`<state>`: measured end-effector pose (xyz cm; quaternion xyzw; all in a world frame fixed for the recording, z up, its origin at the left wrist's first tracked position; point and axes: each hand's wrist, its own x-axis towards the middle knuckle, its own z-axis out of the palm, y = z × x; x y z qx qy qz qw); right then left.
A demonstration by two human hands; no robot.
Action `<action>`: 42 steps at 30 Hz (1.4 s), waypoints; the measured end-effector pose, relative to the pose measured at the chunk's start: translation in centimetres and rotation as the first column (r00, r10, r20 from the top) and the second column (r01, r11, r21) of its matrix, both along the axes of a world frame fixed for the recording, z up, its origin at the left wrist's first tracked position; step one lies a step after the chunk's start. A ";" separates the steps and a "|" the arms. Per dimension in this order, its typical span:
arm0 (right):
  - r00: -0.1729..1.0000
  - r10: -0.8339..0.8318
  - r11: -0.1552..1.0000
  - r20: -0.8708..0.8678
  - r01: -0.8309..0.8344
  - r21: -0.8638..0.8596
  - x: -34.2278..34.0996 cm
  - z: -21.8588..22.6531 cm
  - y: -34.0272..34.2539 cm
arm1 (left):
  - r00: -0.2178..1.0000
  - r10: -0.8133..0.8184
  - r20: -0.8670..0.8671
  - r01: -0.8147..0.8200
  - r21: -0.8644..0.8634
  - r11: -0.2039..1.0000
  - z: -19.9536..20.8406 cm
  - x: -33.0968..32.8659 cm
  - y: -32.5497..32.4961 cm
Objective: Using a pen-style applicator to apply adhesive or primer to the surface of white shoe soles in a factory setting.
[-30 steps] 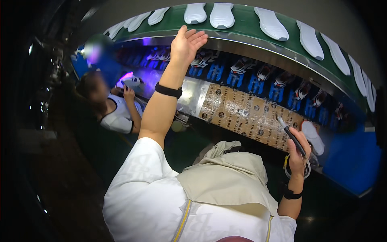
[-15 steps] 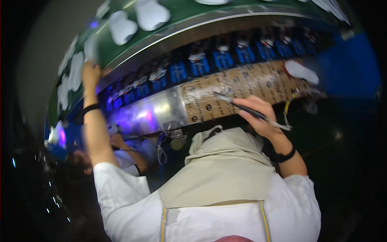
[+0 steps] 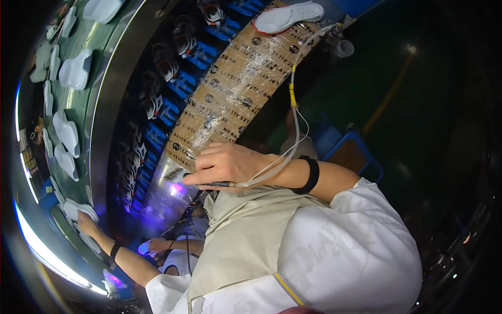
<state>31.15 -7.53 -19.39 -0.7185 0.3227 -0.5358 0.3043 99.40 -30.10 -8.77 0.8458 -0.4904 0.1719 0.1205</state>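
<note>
My left hand (image 3: 90, 225) reaches out to the green conveyor at the far left. Its fingers are closed on the edge of a white shoe sole (image 3: 78, 210), which lies among other soles. My right hand (image 3: 225, 163) is in front of my apron, wrapped round a slim black-handled brush (image 3: 218, 184). A pale tube (image 3: 272, 172) runs from the back end of its handle; the brush's tip is mostly hidden by my fingers. Beyond it, a white shoe sole with a red edge (image 3: 287, 18) rests on the far end of the patterned brown work surface (image 3: 225, 89).
Several white soles (image 3: 65, 133) lie along the green conveyor (image 3: 86, 99). Below its metal edge, shoe uppers (image 3: 151, 94) stand on blue holders (image 3: 170, 112) in a row. A co-worker's hand (image 3: 159, 245) is at lower left, under violet light. A blue-framed stool (image 3: 355, 152) stands at right.
The view has swung round to the left. My left hand is now at a white sole further along the conveyor. The brush in my right hand has come down near the surface's near end.
</note>
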 end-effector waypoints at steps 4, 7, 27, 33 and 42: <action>1.000 -0.020 1.000 -0.008 0.020 0.001 -3.3 -0.3 0.0 | 0.944 -0.152 -0.295 0.036 -0.364 0.931 -0.2 -11.0 3.3; 0.999 -0.019 1.000 0.027 0.020 -0.012 -6.8 0.1 -0.4 | 0.675 -0.385 -0.629 -0.025 -0.542 0.840 0.6 -16.8 6.3; 0.864 0.166 0.755 0.476 -0.422 0.502 -11.4 9.4 -8.4 | -0.915 -0.293 -0.278 -0.171 -0.392 0.904 -7.4 -58.5 17.0; 0.970 0.153 0.850 0.191 -0.228 0.475 -7.5 12.4 -10.5 | -0.976 -0.195 -0.100 -0.112 -0.535 0.837 -6.9 -59.0 18.0; 0.841 0.501 0.710 0.203 -0.534 0.459 -6.7 12.3 -11.0 | -0.891 -0.313 -0.330 -0.077 -0.569 0.819 -6.8 -56.8 18.7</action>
